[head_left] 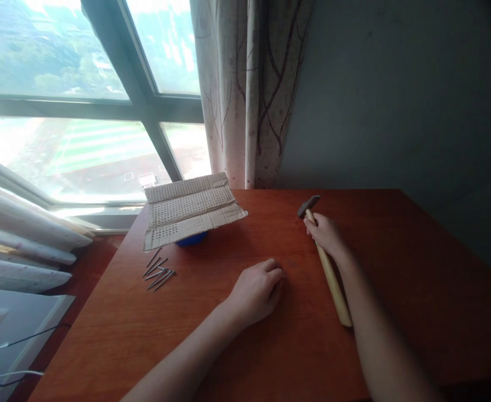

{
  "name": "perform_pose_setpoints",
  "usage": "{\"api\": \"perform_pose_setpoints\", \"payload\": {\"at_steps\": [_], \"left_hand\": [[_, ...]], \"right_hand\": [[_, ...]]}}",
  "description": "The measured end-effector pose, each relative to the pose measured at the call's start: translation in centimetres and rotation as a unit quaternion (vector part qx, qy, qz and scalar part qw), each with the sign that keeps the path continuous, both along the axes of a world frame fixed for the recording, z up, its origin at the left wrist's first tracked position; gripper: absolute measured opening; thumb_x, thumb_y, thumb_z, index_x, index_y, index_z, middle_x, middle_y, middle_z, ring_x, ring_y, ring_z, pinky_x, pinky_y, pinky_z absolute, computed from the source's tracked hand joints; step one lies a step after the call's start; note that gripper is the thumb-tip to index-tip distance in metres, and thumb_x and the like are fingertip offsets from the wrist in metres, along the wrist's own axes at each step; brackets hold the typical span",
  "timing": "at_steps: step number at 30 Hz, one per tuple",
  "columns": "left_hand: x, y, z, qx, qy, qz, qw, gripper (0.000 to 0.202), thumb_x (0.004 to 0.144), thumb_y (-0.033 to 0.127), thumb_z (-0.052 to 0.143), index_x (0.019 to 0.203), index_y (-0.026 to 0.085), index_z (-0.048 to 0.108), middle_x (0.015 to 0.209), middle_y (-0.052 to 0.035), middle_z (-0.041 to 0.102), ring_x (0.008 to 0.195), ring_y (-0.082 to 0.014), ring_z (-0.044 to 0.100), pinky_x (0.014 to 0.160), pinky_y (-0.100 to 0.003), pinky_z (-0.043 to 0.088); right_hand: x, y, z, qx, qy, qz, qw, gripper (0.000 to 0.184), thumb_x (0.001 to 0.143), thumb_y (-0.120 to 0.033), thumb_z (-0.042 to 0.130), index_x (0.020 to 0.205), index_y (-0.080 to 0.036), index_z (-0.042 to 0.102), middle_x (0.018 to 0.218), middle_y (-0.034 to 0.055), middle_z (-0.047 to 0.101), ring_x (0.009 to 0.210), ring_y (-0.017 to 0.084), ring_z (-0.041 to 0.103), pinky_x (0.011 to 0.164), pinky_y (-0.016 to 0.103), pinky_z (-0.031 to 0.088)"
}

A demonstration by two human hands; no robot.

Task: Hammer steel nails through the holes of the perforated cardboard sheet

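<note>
"Daylight from the window (pixel 145 100) reaches a reddish-brown wooden worktop (pixel 396 251), with a patterned curtain (pixel 229 84) beyond its far edge. Where is the hammer (pixel 329 273)?"

"Right of the middle, in the right hand (pixel 323 231), whose fingers close around the wooden handle just short of the metal head. Its long axis slants: head far and left, butt near and right, alongside the forearm."

"And the left hand (pixel 260 287)?"

"Palm down, left of the hammer and apart from it, fingers loosely curled. Nothing shows in it, but its palm side is hidden, so I can't tell how far it is closed or whether it covers something."

"Which hand is nearer the nails (pixel 155 268)?"

"The left, clearly. They lie left of it and slightly farther off, loosely clustered, shafts running mostly from far right to near left, on the near side of the perforated cardboard (pixel 187 209) tilted over a blue object (pixel 192 240). The right hand is well apart from them."
</note>
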State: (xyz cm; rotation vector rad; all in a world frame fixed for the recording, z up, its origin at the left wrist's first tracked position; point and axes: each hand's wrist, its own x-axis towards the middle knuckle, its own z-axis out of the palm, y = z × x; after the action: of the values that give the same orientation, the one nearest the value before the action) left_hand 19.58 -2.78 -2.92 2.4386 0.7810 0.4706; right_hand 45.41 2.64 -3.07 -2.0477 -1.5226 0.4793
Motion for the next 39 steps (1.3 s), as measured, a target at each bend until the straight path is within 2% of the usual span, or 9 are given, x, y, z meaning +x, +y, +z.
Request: {"api": "perform_pose_setpoints", "payload": {"at_steps": [8,13,16,18,21,23,28,34,39], "left_hand": [[-0.1,0.2,0.3,0.001,-0.017,0.001,1.000,0.023,0.090,0.012,0.047,0.100,0.019,0.066,0.103,-0.0076,0.068,0.089,-0.0192,0.067,0.078,-0.028,0.054],[-1.5,1.1,3.7,0.047,-0.175,0.039,0.983,0.028,0.091,0.009,0.046,0.105,0.019,0.067,0.107,-0.0071,0.070,0.092,-0.0154,0.068,0.081,-0.025,0.054],[-4.3,2.4,6.7,0.120,-0.261,0.150,0.946,0.024,0.089,0.009,0.051,0.101,0.019,0.069,0.104,-0.0051,0.071,0.094,-0.0153,0.068,0.083,-0.025,0.054],[-7.1,3.7,8.0,0.150,-0.278,0.293,0.903,0.020,0.089,0.014,0.055,0.099,0.021,0.071,0.098,-0.0031,0.071,0.086,-0.0147,0.067,0.082,-0.027,0.054],[-11.7,6.3,8.1,0.113,-0.277,0.489,0.819,0.026,0.089,0.026,0.059,0.113,0.021,0.070,0.099,-0.0037,0.070,0.089,-0.0186,0.067,0.081,-0.032,0.055],[-14.4,8.1,7.2,0.048,-0.284,0.535,0.794,0.035,0.085,0.028,0.066,0.119,0.018,0.066,0.112,-0.0070,0.069,0.102,-0.0228,0.066,0.089,-0.034,0.054],[-17.6,11.1,5.3,-0.170,-0.373,0.533,0.740,0.063,0.078,0.021,0.073,0.136,0.014,0.048,0.139,-0.0149,0.056,0.123,-0.0264,0.058,0.091,-0.029,0.053],[-17.7,12.2,3.9,-0.313,-0.434,0.429,0.728,0.048,0.068,0.020,0.073,0.114,0.013,0.061,0.093,-0.0080,0.073,0.082,-0.0211,0.070,0.055,-0.021,0.053],[-17.1,11.8,3.9,-0.341,-0.413,0.418,0.734,0.038,0.065,0.025,0.072,0.101,0.013,0.067,0.073,-0.0039,0.070,0.061,-0.0191,0.066,0.048,-0.024,0.051]], "right_hand": [[1.4,-0.4,0.4,0.050,-0.018,-0.046,0.998,0.040,0.089,-0.054,0.049,0.078,-0.020,0.066,0.069,0.0064,0.069,0.068,0.022,0.064,0.061,0.029,0.037],[1.8,-1.4,2.7,0.157,-0.009,-0.123,0.980,0.043,0.091,-0.054,0.046,0.097,-0.018,0.068,0.074,0.0079,0.069,0.069,0.023,0.064,0.064,0.031,0.043],[-0.1,-2.3,4.4,0.221,0.077,-0.089,0.968,0.039,0.090,-0.052,0.053,0.098,-0.018,0.069,0.070,0.0049,0.067,0.063,0.019,0.061,0.062,0.030,0.046],[-2.4,-3.2,5.3,0.225,0.136,-0.042,0.964,0.035,0.090,-0.049,0.056,0.101,-0.018,0.069,0.072,0.0039,0.067,0.062,0.017,0.061,0.060,0.029,0.047],[-6.7,-4.3,6.1,0.206,0.185,0.034,0.960,0.031,0.092,-0.044,0.056,0.103,-0.018,0.069,0.076,0.0039,0.068,0.065,0.017,0.063,0.060,0.028,0.049],[-9.4,-4.9,6.1,0.188,0.188,0.075,0.961,0.027,0.093,-0.040,0.055,0.105,-0.020,0.069,0.083,0.0042,0.070,0.068,0.017,0.065,0.063,0.028,0.052],[-12.6,-4.9,4.7,0.200,0.160,0.120,0.959,0.024,0.092,-0.028,0.054,0.111,-0.019,0.065,0.102,0.0079,0.071,0.085,0.019,0.068,0.074,0.031,0.055],[-11.6,-4.4,3.0,0.205,0.160,0.097,0.961,0.028,0.092,-0.028,0.053,0.117,-0.019,0.062,0.115,0.0107,0.068,0.090,0.020,0.068,0.076,0.033,0.057],[-10.7,-4.4,3.2,0.201,0.179,0.073,0.960,0.029,0.092,-0.032,0.053,0.117,-0.019,0.063,0.120,0.0115,0.068,0.097,0.022,0.068,0.080,0.036,0.057]]}}
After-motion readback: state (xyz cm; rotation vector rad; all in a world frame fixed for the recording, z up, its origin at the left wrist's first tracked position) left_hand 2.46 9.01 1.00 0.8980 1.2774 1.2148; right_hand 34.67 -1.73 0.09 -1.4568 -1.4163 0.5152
